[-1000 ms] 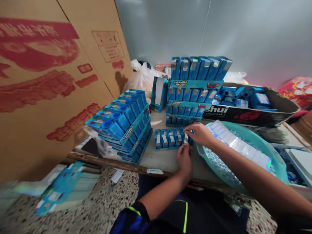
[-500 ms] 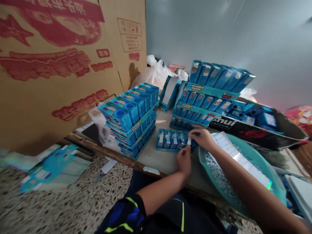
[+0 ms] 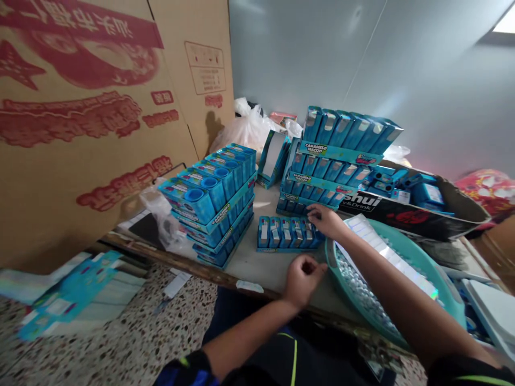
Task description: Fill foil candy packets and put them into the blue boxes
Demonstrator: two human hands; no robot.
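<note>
A low blue display tray [image 3: 281, 249] lies on the table in front of me, holding a row of small blue boxes [image 3: 286, 231] with pale flaps or strips on their upper faces. My right hand [image 3: 326, 221] hovers at the row's far right corner, fingers bent and slightly apart, with nothing visible in them. Below and right of the tray, my left hand [image 3: 301, 279] is curled, thumb and fingertips pressed together towards the basin. Whatever may be between those fingertips is too small to see. My right forearm crosses above a turquoise basin [image 3: 330, 262] of small wrapped pieces, with silvery-white strips [image 3: 386, 252] on top.
Stacked filled trays stand at left [image 3: 217, 214] and behind [image 3: 338, 155]. A black-sided carton [image 3: 406, 214] of blue boxes sits behind the basin. A large cardboard box [image 3: 120, 96] walls off the left. Plastic bags [image 3: 249, 128] lie behind. Flattened blue packaging [image 3: 68, 300] is below the table edge.
My left hand has drawn back from the tray's front towards me and curled. My right hand has lifted slightly off the last box in the row. The view has shifted slightly.
</note>
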